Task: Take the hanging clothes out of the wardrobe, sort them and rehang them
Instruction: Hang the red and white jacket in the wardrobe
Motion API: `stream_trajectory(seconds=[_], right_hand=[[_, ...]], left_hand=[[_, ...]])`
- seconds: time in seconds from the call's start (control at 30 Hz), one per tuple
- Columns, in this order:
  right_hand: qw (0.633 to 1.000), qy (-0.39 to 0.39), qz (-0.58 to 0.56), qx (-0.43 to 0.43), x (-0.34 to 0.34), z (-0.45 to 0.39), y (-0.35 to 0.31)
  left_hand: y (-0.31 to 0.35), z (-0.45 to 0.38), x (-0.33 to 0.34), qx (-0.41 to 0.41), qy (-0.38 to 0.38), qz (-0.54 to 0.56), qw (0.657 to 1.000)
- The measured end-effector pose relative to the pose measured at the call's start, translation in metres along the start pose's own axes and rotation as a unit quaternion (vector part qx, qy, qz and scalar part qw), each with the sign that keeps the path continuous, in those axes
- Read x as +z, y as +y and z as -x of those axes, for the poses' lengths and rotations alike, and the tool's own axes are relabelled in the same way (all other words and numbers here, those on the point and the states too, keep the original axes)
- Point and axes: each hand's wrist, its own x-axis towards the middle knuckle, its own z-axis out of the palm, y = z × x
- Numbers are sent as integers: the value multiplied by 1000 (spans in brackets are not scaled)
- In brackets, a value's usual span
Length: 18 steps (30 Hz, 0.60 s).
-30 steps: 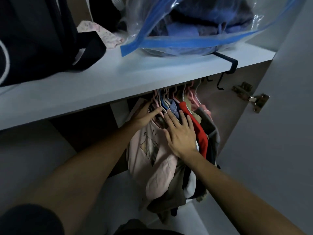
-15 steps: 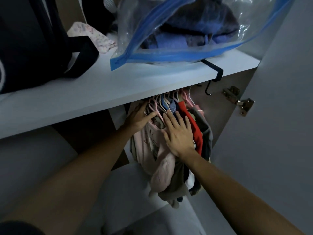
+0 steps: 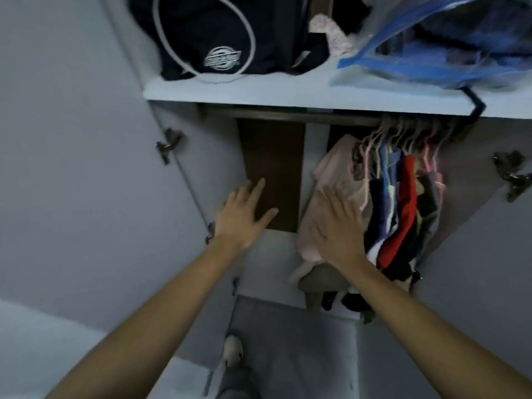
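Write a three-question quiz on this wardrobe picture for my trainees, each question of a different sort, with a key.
1. True or false: the left hand grips a hanger.
2. Which garment does the right hand lie against? A) red top B) pink top C) black bag
3. Fill in: the clothes hang bunched at the ___ end of the rail.

Key: 1 false, it is open and holds nothing. 2 B, the pink top. 3 right.
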Motion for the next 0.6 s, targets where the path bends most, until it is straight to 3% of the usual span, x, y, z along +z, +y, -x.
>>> stream_trajectory(seconds=[0.27,0.6], right_hand=[[968,-27,-175,-178,16,85,-190],[833,-123,-327,-429,28,235,-433]], left_hand=[[-77,259,-78,-138,122,-65,981],[-143,558,-126,-386,223,-56,893]])
